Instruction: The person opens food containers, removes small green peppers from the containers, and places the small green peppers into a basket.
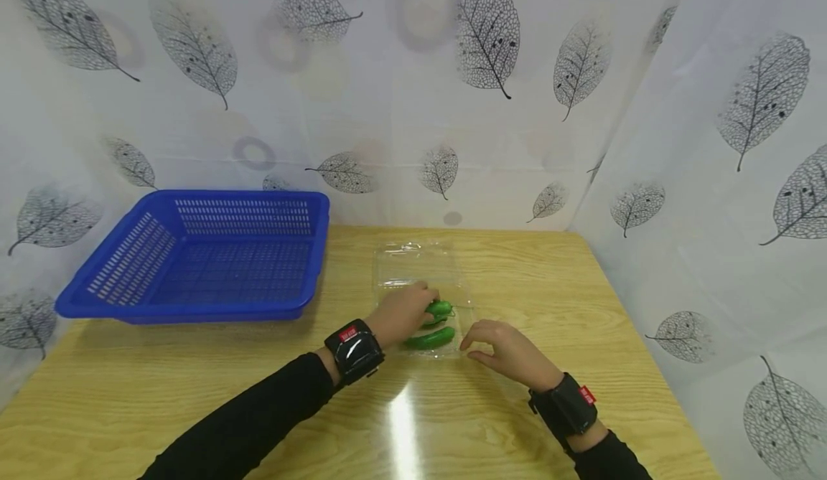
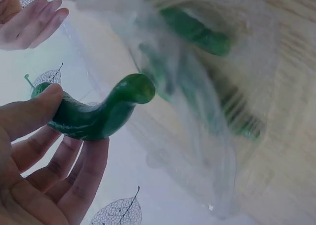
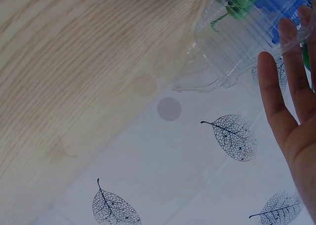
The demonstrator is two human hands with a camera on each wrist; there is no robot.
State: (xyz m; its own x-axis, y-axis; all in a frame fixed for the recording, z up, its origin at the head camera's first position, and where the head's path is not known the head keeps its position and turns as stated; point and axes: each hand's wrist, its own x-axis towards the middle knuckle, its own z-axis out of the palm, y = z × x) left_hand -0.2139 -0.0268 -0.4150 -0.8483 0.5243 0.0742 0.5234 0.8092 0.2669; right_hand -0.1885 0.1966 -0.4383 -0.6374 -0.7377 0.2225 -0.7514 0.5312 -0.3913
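My left hand (image 1: 400, 315) pinches a curved, glossy green pepper (image 2: 94, 117) between thumb and fingers, its thin stem pointing outward past the thumb. The hand is over a clear plastic clamshell box (image 1: 413, 259) that lies opened flat on the table. Inside the box are more green peppers (image 1: 431, 339), blurred behind the clear wall in the left wrist view. At the box's right edge is my right hand (image 1: 513, 354), fingers loosely bent with nothing gripped. In the right wrist view its fingers (image 3: 269, 77) overlap the clear rim; whether they touch it I cannot tell.
A large blue plastic basket (image 1: 194, 313) stands on the left of the wooden table (image 1: 543, 272). Leaf-patterned white sheeting (image 1: 400, 107) hangs behind the table and along its right side.
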